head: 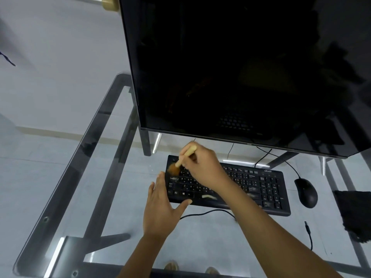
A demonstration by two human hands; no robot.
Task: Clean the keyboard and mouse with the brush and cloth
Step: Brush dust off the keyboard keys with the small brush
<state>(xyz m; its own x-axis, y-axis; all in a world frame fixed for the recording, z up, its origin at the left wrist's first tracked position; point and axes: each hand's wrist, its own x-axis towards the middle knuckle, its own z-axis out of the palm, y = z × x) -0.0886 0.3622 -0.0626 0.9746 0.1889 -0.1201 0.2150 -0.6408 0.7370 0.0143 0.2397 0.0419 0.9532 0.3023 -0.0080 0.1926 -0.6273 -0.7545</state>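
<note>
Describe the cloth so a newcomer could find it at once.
Start at the black keyboard on the glass desk, then move right past the black mouse. The cloth lies at the picture's right edge: dark, soft and fuzzy-edged, unlike the smooth, hard mouse.

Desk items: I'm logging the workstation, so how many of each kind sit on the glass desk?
Monitor: 1
Keyboard: 1
Mouse: 1
Brush, held by the right hand: 1
Dark cloth: 1
Total: 5
</note>
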